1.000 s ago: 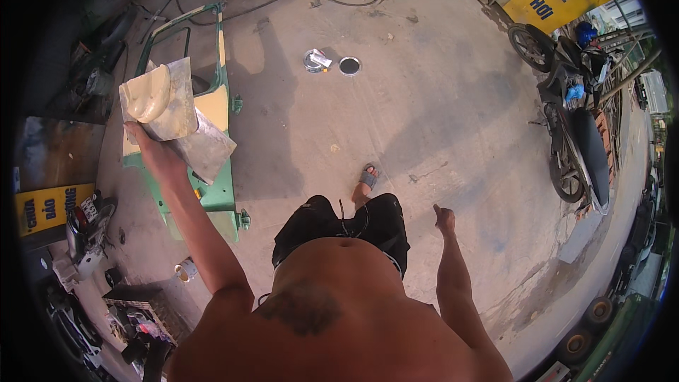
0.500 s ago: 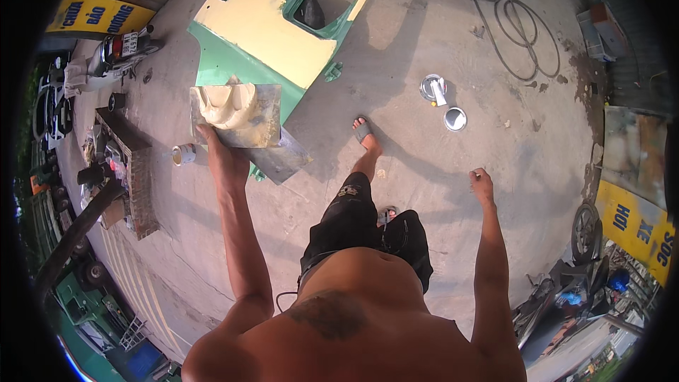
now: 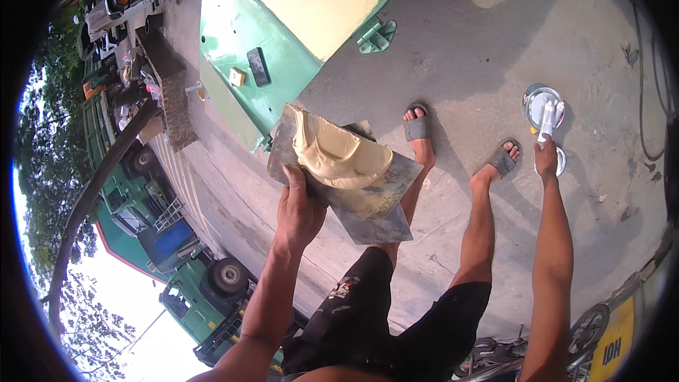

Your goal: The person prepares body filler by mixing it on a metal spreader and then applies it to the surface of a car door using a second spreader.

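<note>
My left hand (image 3: 300, 205) grips a flat metal plate (image 3: 283, 145), its thumb on top near the edge. A thick mound of cream-coloured putty (image 3: 339, 152) lies on the plate, and a second metal sheet (image 3: 378, 228) sticks out beneath it. Down at the right, my right hand (image 3: 546, 159) has its fingers closed at the near end of a white tube (image 3: 547, 119). That tube lies across a round tin (image 3: 532, 99). A round, shiny lid or tin (image 3: 561, 161) is partly hidden behind this hand.
A green vehicle panel (image 3: 233, 21) with a cream-coated area (image 3: 311, 0) stands ahead, carrying a phone (image 3: 259, 67) and a small yellowish box (image 3: 237, 77). A hinge (image 3: 376, 34) juts from its edge. A hose (image 3: 647, 106) lies at right; a green truck (image 3: 191, 304) is at left.
My right hand has reached forward to the white tube. The plate of putty has moved right and nearer. My feet now stand apart, and the view has shifted, showing the phone and box.
</note>
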`<state>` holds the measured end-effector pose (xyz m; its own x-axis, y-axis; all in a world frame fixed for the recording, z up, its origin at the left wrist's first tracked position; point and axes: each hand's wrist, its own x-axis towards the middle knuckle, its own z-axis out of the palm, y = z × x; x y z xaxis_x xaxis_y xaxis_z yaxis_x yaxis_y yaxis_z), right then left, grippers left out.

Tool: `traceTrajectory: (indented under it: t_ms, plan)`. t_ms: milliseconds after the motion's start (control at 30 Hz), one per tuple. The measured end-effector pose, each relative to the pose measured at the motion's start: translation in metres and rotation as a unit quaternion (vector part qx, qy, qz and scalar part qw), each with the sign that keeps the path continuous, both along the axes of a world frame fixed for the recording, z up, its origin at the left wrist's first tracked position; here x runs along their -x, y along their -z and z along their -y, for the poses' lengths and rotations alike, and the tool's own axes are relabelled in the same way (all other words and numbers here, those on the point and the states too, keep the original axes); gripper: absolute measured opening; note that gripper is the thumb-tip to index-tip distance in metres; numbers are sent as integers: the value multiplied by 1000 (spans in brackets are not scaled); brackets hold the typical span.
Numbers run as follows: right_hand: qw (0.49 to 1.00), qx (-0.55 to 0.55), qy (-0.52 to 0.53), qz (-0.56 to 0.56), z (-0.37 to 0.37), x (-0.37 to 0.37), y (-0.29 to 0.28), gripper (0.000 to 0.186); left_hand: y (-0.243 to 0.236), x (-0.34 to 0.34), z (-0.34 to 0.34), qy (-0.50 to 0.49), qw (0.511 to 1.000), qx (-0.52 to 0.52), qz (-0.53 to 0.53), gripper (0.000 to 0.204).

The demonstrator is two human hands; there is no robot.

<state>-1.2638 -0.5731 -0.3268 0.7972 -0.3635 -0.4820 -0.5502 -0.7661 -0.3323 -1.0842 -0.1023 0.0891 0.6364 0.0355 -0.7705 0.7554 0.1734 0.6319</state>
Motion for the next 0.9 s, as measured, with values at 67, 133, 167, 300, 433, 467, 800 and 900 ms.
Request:
traceTrajectory:
  t_ms: [67, 133, 167, 300, 433, 467, 800, 900]
  plan:
    - [998, 39, 35, -19, 4, -52, 37, 54, 37, 30, 19, -51, 998, -25, -19, 63]
    - [985, 142, 44, -91, 11, -80, 65, 52, 61, 46, 40, -39, 996, -61, -55, 61]
    - [978, 123, 38, -163, -23, -107, 46, 50, 62, 54, 42, -27, 989, -118, -80, 60]
    - [978, 144, -48, -142, -19, -104, 33, 41, 79, 60, 78, -16, 988, -147, -49, 61]
    - [981, -69, -71, -167, -3, -87, -23, 42, 22, 35, 103, 117, 972, -205, 14, 65]
    - [943, -297, -36, -148, -2, -88, -48, 39, 3, 31, 105, 136, 966, -220, 27, 66]
    - [818, -569, -22, -82, -121, -147, -531, 40, -184, 97, 59, -83, 975, -178, 99, 73]
    - [894, -403, -195, -6, -178, -125, -611, 42, -210, 134, 32, -138, 967, -178, 121, 71]
